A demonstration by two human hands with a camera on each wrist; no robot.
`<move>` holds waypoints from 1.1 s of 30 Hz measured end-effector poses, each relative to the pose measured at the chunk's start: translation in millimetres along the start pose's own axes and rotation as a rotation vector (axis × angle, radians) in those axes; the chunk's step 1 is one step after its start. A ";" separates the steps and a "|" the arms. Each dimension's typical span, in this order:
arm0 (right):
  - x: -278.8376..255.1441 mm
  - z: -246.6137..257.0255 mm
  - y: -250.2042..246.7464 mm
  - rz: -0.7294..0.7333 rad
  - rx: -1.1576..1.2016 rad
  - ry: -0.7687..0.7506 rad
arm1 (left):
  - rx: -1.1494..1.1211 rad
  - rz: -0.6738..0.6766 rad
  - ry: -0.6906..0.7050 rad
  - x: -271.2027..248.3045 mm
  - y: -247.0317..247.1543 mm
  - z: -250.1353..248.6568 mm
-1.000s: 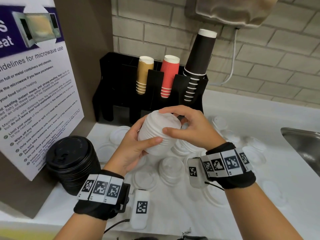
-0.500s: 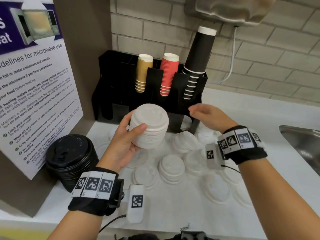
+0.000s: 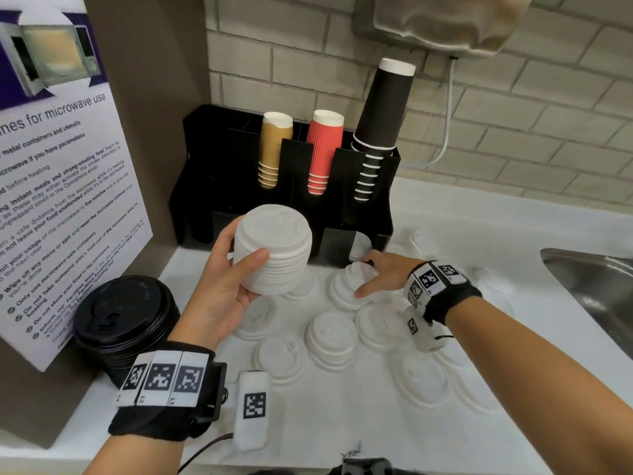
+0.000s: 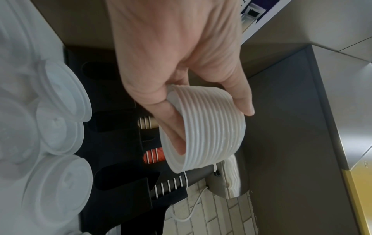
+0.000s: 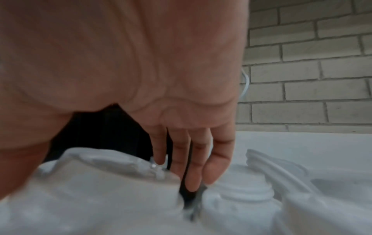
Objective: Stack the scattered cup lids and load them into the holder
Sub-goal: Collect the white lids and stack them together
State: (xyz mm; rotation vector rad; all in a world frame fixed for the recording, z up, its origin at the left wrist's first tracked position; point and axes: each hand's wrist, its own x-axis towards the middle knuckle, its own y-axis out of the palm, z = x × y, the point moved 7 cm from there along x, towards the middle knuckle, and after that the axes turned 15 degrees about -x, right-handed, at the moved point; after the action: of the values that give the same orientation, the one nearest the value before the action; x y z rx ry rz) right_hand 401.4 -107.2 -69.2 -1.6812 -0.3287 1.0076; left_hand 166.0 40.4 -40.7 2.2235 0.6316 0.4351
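A tall stack of white cup lids (image 3: pixel 274 248) is held up in front of the black holder (image 3: pixel 205 186), gripped by my left hand (image 3: pixel 248 240) alone. The left wrist view shows the thumb (image 4: pixel 244 103) on the side of the lid stack (image 4: pixel 217 143) and a finger inside it. My right hand (image 3: pixel 366 277) reaches down over a small pile of white lids (image 3: pixel 342 293) on the counter by the holder's lower right slot (image 3: pixel 359 245). Its straight fingers (image 5: pixel 193 167) touch the pile's far side. Several more white lids (image 3: pixel 330 337) lie scattered on the counter.
Brown, red and black paper cups (image 3: pixel 323 152) stand in the holder's upper slots. A stack of black lids (image 3: pixel 120 323) sits at the left below a microwave poster (image 3: pixel 51 200). A steel sink (image 3: pixel 596 286) is at the right, and a dispenser (image 3: pixel 435 18) hangs above.
My right hand let go of the held stack and moved right and down onto the pile by the holder. My left hand raised the stack slightly and holds it alone.
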 end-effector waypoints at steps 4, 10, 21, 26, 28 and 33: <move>-21.1 3.4 -37.3 -0.395 0.007 -0.103 | 0.010 0.006 0.005 1.5 -0.4 0.1; -56.5 20.6 -60.8 -0.823 0.017 -0.262 | 0.031 0.020 -0.009 2.8 3.0 6.9; -89.7 26.7 -75.2 -0.822 0.525 -0.404 | 0.011 0.080 -0.047 -3.2 14.8 12.6; -108.2 59.6 -78.9 -0.662 0.705 -0.598 | 0.051 0.095 -0.065 -6.1 22.9 17.8; -110.2 67.8 -77.5 -0.643 0.642 -0.611 | 0.058 0.107 -0.062 -7.9 26.6 17.8; -117.4 79.7 -75.7 -0.679 0.478 -0.602 | 0.072 0.122 -0.072 -10.1 30.2 17.6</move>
State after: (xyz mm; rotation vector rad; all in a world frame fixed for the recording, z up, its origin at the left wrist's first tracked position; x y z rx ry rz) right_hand 291.0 -104.7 47.8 -0.7157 -0.9033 0.9424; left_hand 175.5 6.8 -30.3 2.3435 0.4827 0.3973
